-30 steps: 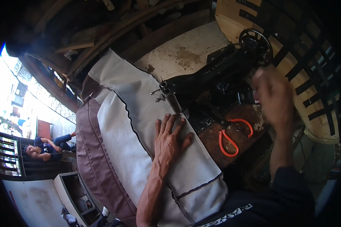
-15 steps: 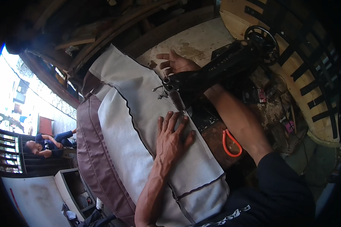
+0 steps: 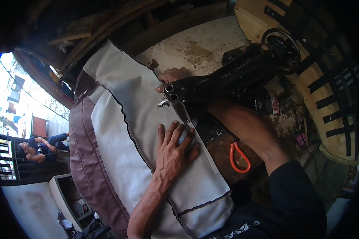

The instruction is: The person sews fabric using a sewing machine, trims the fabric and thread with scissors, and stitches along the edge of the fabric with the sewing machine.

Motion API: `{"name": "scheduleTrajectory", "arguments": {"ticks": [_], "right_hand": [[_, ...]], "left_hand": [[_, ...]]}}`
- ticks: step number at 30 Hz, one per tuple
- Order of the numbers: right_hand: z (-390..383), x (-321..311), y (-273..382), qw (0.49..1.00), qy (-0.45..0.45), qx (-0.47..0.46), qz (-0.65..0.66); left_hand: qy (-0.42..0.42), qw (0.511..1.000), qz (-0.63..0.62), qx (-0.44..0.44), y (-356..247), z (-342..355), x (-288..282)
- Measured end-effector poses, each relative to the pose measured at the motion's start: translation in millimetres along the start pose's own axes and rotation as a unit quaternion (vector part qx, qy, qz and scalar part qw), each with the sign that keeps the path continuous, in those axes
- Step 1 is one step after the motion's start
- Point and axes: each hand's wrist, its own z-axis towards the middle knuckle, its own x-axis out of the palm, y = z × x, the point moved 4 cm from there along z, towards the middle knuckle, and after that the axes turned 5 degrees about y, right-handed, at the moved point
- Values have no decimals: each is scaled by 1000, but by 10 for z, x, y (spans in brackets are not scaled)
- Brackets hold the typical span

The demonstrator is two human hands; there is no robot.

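Fabric fills the head view: a thick, pale grey cushion cover with dark piping and a mauve-brown side band (image 3: 119,131) lies across the worn, stained wooden table (image 3: 203,47), its seam edge running under the needle end of the black cast-iron sewing machine (image 3: 227,79). Your left hand (image 3: 172,149) lies flat on the cover just short of the needle, fingers spread and pressing, gripping nothing. Your right hand (image 3: 172,75) reaches behind the machine head, its arm passing under the machine's arm, fingertips on the cloth at the far side; whether it pinches the fabric or only rests there cannot be told, as the machine hides most of it. Orange-handled scissors (image 3: 238,157) lie on the rusty brown machine bed beside your right forearm. Judging from this, you are positioning the seam for stitching. The next move calls for keeping the piped edge straight to the needle, with both hands holding even tension.
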Motion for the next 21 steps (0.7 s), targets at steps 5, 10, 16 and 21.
{"name": "scheduleTrajectory", "arguments": {"ticks": [5, 10, 16, 21], "right_hand": [[-13, 72, 0, 990, -122, -38, -59], [76, 95, 16, 983, -165, -9, -84], [168, 80, 15, 976, -184, 40, -108], [263, 33, 49, 981, -128, 96, -108]], "left_hand": [[19, 1000, -14, -9, 82, 62, -14], [13, 999, 7, 28, 89, 96, -13], [-24, 996, 0, 89, 106, 178, -87], [-42, 994, 12, 100, 149, 256, -140]]}}
